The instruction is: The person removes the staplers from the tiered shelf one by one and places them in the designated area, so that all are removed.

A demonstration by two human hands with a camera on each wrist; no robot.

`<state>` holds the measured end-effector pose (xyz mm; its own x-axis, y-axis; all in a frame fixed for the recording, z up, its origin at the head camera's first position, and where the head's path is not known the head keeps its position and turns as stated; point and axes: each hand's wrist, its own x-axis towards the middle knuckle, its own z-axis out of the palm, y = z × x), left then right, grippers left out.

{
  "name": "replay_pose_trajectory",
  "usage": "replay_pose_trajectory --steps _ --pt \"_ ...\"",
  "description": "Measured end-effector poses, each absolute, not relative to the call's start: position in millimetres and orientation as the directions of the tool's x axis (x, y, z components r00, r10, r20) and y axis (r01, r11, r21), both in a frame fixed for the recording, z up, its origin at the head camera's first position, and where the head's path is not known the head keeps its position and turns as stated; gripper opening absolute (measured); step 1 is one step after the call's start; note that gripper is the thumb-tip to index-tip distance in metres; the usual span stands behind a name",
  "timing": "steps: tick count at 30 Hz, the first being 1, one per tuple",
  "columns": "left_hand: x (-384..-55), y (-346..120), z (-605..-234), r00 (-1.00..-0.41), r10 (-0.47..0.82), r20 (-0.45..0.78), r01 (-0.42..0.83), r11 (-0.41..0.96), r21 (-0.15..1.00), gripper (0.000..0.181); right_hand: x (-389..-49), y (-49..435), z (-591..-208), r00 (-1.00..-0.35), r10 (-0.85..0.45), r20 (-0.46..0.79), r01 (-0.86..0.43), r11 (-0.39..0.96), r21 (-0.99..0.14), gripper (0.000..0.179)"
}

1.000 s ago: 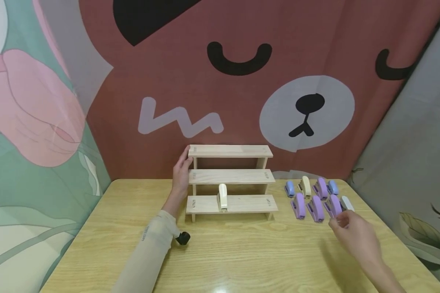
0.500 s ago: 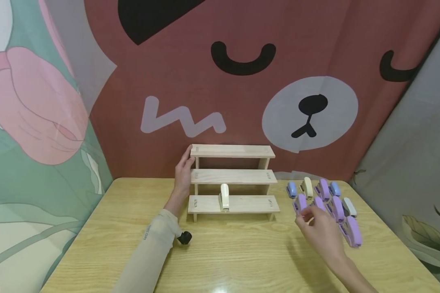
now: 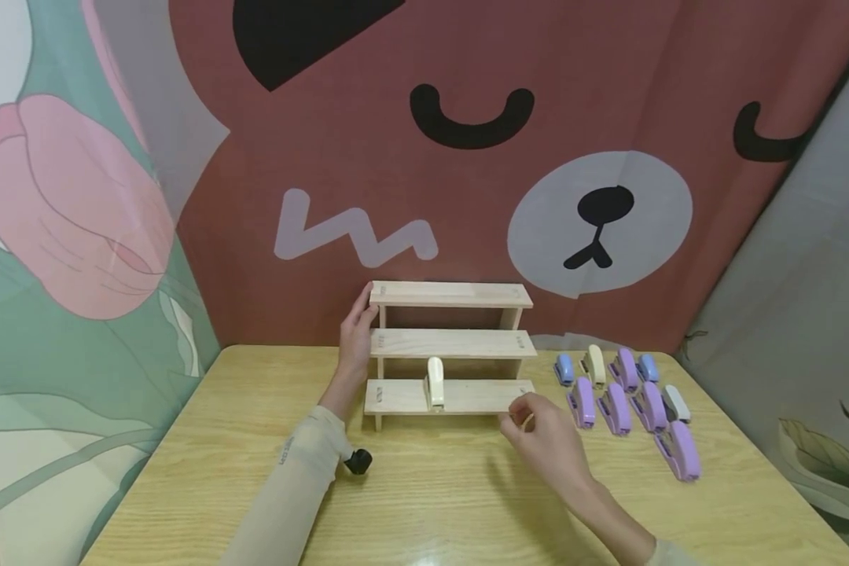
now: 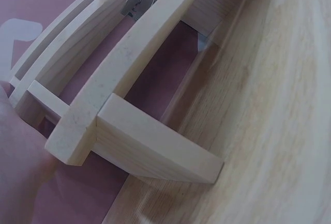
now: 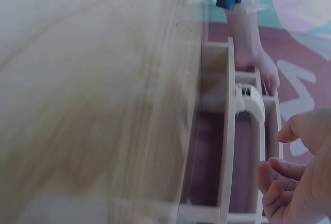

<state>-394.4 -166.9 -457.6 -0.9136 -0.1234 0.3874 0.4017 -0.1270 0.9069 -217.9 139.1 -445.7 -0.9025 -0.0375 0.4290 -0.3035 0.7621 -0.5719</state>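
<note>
A three-tier wooden display rack [image 3: 460, 343] stands at the table's back. My left hand [image 3: 354, 342] holds its left side, fingertips by the top board; part of that hand is hidden behind the rack. On the lowest board sits a cream stapler [image 3: 435, 384], upright. My right hand [image 3: 548, 440] is at the front right corner of the lowest board, its fingers loosely bent. The right wrist view shows nothing between that hand's thumb and fingers [image 5: 282, 185]. Whether it touches the board, I cannot tell.
Several staplers stand in rows at the right: purple [image 3: 614, 409], blue [image 3: 564, 369], pale yellow [image 3: 594, 366] and white [image 3: 676, 404]. Another purple stapler [image 3: 678, 451] stands nearest the front. A printed bear curtain [image 3: 354, 157] hangs close behind the wooden table [image 3: 424, 503].
From beside the staplers at the right, my right hand has moved left to the rack's corner, uncovering the front purple stapler. The left hand keeps its place on the rack.
</note>
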Motion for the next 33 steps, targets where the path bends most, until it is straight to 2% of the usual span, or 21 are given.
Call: replay_pose_trajectory --steps 9,15,24,33 --pt "-395 -164 -456 -0.910 -0.125 0.396 0.410 -0.117 0.904 0.049 -226 102 -447 -0.913 -0.070 0.403 -0.318 0.740 -0.593 0.017" --pt "-396 -167 -457 -0.908 -0.113 0.403 0.415 -0.123 0.901 0.049 -237 79 -445 -0.933 -0.103 0.344 -0.313 0.703 -0.638 0.036" --pt "-370 -165 -436 -0.919 -0.104 0.381 0.393 -0.130 0.910 0.051 -250 56 -447 -0.951 -0.135 0.278 -0.297 0.650 -0.700 0.059" --pt "-386 -167 -447 -0.918 -0.091 0.386 0.396 -0.162 0.904 0.050 -261 53 -446 -0.952 -0.134 0.275 -0.298 0.601 -0.741 0.051"
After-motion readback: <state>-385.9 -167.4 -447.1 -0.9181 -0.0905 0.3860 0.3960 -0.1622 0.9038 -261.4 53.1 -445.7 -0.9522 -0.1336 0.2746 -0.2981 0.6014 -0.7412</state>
